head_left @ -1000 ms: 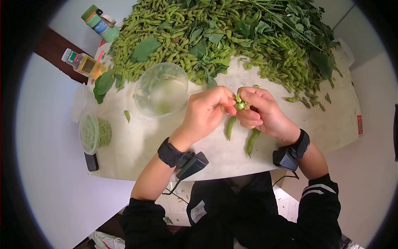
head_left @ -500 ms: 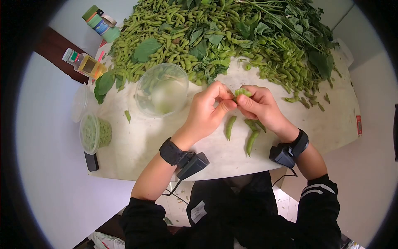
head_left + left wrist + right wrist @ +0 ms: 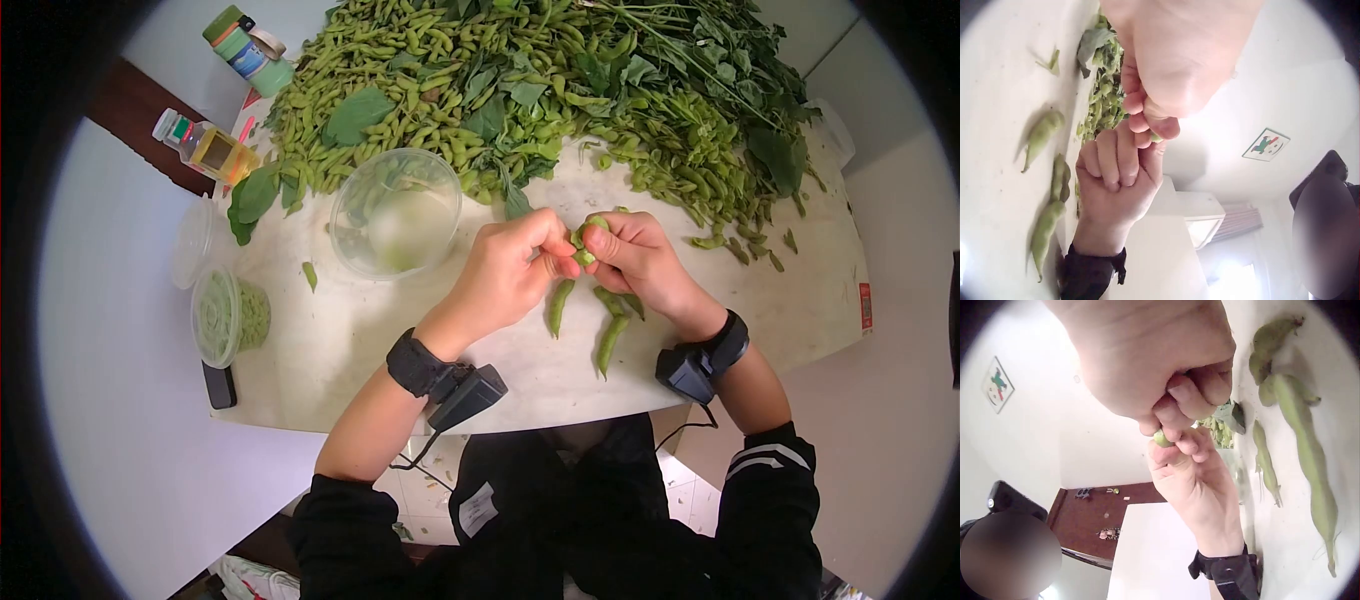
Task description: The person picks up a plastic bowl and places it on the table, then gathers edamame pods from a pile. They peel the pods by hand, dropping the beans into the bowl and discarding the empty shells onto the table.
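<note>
Between the two hands, low over the table, is a green edamame pod (image 3: 584, 256), mostly covered by fingertips. My left hand (image 3: 512, 265) pinches its left side with thumb and fingers. From the other side my right hand (image 3: 648, 262) grips it, thumb on top and the other fingers curled. Only a small green bit of the pod (image 3: 1161, 438) shows in the right wrist view. Just below the hands, several whole pods lie on the table, among them a long curved pod (image 3: 608, 345) and a shorter pod (image 3: 558, 308).
A big heap of pods (image 3: 420, 60) and leaves (image 3: 775, 155) covers the table's far side. Left of my hands stands a clear plastic tub (image 3: 345, 235). Further left are a lidded tub of shelled beans (image 3: 252, 315), a bottle (image 3: 215, 155) and a green flask (image 3: 245, 55).
Both hands stay close together while their fingers shift on the pod, and its visible part turns. Pods on the table, partly covered by the right hand a second ago, show more now.
</note>
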`<state>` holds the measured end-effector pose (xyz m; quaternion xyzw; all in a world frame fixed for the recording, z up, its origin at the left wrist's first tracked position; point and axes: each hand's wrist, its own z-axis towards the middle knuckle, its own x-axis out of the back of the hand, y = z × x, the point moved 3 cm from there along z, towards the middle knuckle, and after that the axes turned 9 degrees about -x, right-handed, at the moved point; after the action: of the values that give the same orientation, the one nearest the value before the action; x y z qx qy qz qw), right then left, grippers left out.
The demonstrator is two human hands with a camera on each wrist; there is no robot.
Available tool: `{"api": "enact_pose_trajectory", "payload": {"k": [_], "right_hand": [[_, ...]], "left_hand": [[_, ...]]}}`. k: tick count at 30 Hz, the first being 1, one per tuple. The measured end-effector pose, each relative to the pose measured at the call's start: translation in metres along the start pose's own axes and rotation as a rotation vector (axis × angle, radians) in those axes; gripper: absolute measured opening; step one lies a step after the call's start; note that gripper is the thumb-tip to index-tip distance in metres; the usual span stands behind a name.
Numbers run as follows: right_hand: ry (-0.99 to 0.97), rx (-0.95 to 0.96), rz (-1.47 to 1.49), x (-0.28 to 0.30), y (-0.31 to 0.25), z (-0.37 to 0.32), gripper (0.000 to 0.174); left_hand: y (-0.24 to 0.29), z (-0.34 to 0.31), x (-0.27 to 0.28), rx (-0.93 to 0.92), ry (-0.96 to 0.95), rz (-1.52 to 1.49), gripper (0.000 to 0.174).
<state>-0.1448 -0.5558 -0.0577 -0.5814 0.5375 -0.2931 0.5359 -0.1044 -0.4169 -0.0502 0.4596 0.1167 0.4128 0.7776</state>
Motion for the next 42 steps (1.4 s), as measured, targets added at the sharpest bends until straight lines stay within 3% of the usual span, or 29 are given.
{"api": "enact_pose_trajectory", "payload": {"k": [14,20,22,31,35,37,42], "right_hand": [[-0.024,-0.091,-0.016,0.003,0.008,0.004,0.032],[0.13,0.029,-0.038,-0.001,0.008,0.005,0.022],[0.235,0.106,-0.138,0.001,0.005,0.004,0.022],[0.334,0.184,-0.447,0.0,-0.001,0.003,0.026],[0.341,0.185,-0.447,0.002,0.001,0.004,0.027],[0.262,0.083,-0.291,0.002,0.002,0.004,0.028],[0.211,0.05,-0.178,-0.001,0.003,0.004,0.028]], "left_hand": [[-0.005,-0.001,0.002,0.036,-0.073,0.015,0.015],[-0.005,0.0,-0.001,0.113,-0.043,0.012,0.013],[-0.007,0.0,-0.004,0.178,0.075,-0.015,0.012],[-0.008,-0.001,-0.001,0.131,-0.025,0.277,0.016],[-0.005,-0.002,0.0,0.196,-0.043,0.207,0.019],[-0.008,-0.004,-0.002,0.172,-0.006,0.079,0.021],[-0.006,-0.004,-0.003,0.126,0.029,0.009,0.019]]}}
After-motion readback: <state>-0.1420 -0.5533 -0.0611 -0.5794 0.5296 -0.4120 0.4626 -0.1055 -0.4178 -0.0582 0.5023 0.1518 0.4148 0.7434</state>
